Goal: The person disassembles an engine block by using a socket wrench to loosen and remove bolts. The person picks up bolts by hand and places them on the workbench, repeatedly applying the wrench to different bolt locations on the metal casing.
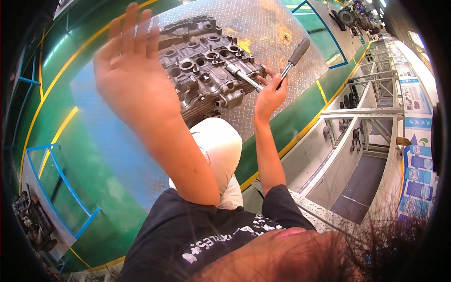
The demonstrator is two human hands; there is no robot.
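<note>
A grey metal engine cylinder head (202,66) with round ports and studs lies on a diamond-plate metal surface (268,28). My right hand (271,97) is closed around a ratchet wrench (298,52) near its head, and the dark handle points up and away to the right. From that hand the wrench's silver extension bar (245,79) reaches left, its socket end over the right part of the cylinder head. My left hand (134,70) is raised on the left, somewhat blurred, with its fingers stretched out and nothing in it. It covers the left end of the cylinder head.
Green floor (112,221) with yellow lines surrounds the plate. Blue frames stand at the lower left and far right. Along the right runs a light metal rack (366,113) with dark parts on it. More machinery (347,18) sits at the far right. My knee is just below the cylinder head.
</note>
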